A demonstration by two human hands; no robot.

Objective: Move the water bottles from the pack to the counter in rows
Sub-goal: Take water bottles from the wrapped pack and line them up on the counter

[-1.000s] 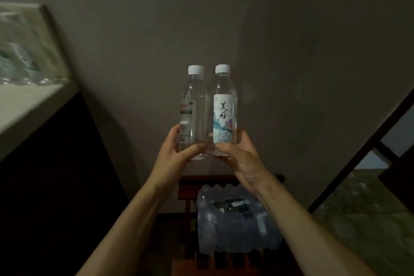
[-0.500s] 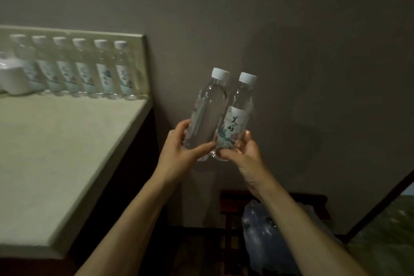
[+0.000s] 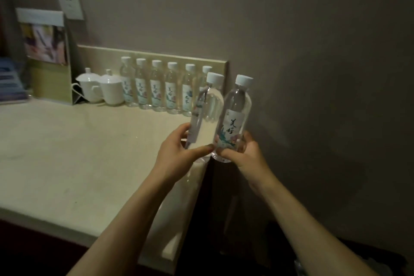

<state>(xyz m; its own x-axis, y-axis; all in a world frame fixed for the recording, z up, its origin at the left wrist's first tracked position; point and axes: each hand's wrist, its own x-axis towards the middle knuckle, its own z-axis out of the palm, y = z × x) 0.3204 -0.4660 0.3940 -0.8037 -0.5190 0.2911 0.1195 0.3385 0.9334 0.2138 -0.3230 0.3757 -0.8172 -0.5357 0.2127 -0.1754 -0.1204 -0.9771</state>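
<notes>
- Counter [image 3: 67,163]: a row [image 3: 163,87] of six bottles stands along its back edge.
- Brochure stand [image 3: 47,56] and two lidded cups [image 3: 100,87] sit left of the row.
- Left hand [image 3: 177,154] grips the left bottle [image 3: 206,116]; right hand [image 3: 244,152] grips the right bottle [image 3: 235,119], side by side above the counter's right edge.

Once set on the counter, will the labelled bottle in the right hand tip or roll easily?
The labelled bottle looks tall and narrow, so probably tippy if nudged. It appears full, likely heavy enough to sit steady. On its round side it would probably roll; the right hand grips it low.
</notes>
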